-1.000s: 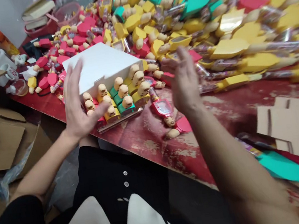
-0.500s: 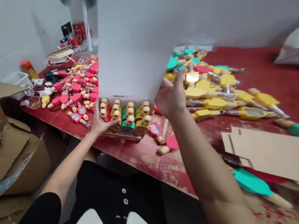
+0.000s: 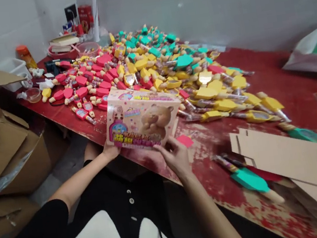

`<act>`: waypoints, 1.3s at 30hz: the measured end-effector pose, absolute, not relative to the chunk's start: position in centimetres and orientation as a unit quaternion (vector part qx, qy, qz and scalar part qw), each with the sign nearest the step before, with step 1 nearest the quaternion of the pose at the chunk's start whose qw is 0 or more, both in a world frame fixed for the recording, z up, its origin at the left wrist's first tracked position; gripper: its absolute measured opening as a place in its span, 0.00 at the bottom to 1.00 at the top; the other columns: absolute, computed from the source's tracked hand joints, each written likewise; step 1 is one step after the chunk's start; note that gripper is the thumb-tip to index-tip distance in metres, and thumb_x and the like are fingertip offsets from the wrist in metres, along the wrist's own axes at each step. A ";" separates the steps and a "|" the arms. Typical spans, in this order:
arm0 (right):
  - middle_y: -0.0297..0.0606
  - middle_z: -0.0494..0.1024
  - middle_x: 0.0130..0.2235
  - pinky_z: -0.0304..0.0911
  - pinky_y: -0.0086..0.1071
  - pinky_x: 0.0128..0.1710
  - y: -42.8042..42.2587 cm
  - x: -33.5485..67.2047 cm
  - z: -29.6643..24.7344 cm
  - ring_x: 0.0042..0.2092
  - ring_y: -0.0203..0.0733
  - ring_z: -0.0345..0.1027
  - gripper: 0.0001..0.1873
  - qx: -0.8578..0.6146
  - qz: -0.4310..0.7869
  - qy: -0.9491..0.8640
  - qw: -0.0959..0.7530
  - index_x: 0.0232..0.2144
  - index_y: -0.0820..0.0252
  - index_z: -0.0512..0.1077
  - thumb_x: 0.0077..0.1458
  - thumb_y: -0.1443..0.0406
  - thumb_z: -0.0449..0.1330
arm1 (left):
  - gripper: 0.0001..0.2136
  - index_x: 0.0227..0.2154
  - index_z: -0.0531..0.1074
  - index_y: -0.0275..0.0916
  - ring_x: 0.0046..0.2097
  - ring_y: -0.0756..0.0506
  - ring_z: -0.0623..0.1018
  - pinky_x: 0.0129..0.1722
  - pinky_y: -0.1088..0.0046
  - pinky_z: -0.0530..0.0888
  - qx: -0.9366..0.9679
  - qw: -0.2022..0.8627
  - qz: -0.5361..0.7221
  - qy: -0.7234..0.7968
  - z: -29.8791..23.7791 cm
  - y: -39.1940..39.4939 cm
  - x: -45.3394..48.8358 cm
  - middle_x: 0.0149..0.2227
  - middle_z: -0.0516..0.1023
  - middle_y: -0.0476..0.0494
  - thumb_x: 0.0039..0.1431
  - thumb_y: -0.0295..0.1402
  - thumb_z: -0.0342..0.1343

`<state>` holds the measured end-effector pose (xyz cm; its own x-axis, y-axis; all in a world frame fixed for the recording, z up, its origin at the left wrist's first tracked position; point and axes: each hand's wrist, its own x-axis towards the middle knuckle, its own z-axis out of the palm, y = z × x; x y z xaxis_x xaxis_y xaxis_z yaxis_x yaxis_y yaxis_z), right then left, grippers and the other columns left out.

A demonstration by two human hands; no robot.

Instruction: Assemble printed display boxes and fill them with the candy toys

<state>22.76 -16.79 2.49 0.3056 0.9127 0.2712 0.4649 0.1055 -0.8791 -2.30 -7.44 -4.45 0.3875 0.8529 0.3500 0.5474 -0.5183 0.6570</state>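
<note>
1. Pink printed cardboard makes up the box (image 3: pixel 144 123), which is held at the near edge of the counter (image 3: pixel 264 69), its bear-marked face towards the person. It looks shut; whether its base rests on the counter, I cannot tell.
2. At the box's lower left corner, the left hand (image 3: pixel 111 150) is curled in a hold, most fingers hidden.
3. At its lower right corner, the right hand (image 3: pixel 175 154) is partly closed, thumb along the front, gripping the box.
4. The step in hand seems to be steadying the closed box; the next move would call for even support at both corners and a check that the flap sits flush.
5. Just right of the box lies a red piece (image 3: pixel 185 140); behind the box spreads a mixed heap (image 3: pixel 144 63).
6. Further right of the box are a green piece (image 3: pixel 249 179) and flat cardboard sheets (image 3: pixel 283 160).
</note>
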 end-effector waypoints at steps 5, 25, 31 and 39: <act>0.35 0.65 0.28 0.59 0.35 0.34 -11.4 22.5 -2.8 0.32 0.39 0.58 0.20 -0.677 0.057 -0.478 0.557 0.23 0.58 0.64 0.52 0.49 0.63 | 0.13 0.41 0.80 0.36 0.45 0.43 0.81 0.52 0.58 0.77 0.850 0.158 0.308 0.397 -8.0 -5.1 -0.7 0.39 0.83 0.38 0.69 0.29 0.48; 0.41 0.69 0.33 0.64 0.39 0.40 -6.4 26.9 -6.7 0.38 0.44 0.65 0.15 -0.642 -0.009 -0.605 0.471 0.26 0.58 0.69 0.57 0.54 0.60 | 0.20 0.49 0.80 0.42 0.49 0.46 0.81 0.53 0.62 0.69 0.884 0.043 0.327 0.331 -7.0 -4.4 -2.1 0.51 0.84 0.43 0.70 0.26 0.42; 0.41 0.72 0.36 0.68 0.41 0.41 -7.7 26.6 -5.2 0.39 0.45 0.68 0.14 -0.632 -0.036 -0.590 0.501 0.31 0.57 0.69 0.59 0.53 0.61 | 0.22 0.56 0.76 0.39 0.53 0.45 0.79 0.53 0.63 0.69 0.903 0.010 0.313 0.295 -6.4 -4.7 -2.7 0.54 0.82 0.41 0.72 0.26 0.39; 0.47 0.61 0.67 0.40 0.72 0.66 -5.9 21.1 9.8 0.71 0.67 0.46 0.38 -0.544 -0.136 -0.756 0.337 0.68 0.50 0.57 0.60 0.52 0.64 | 0.21 0.57 0.75 0.37 0.55 0.43 0.77 0.55 0.60 0.71 0.883 -0.006 0.310 0.351 -6.4 -5.7 -1.9 0.53 0.82 0.39 0.73 0.29 0.38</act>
<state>21.08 -5.93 9.81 -0.1814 0.7312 0.6576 0.9144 0.3715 -0.1607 -1.90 -5.70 -6.41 0.5604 0.6172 0.5523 0.6243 -0.7530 0.2079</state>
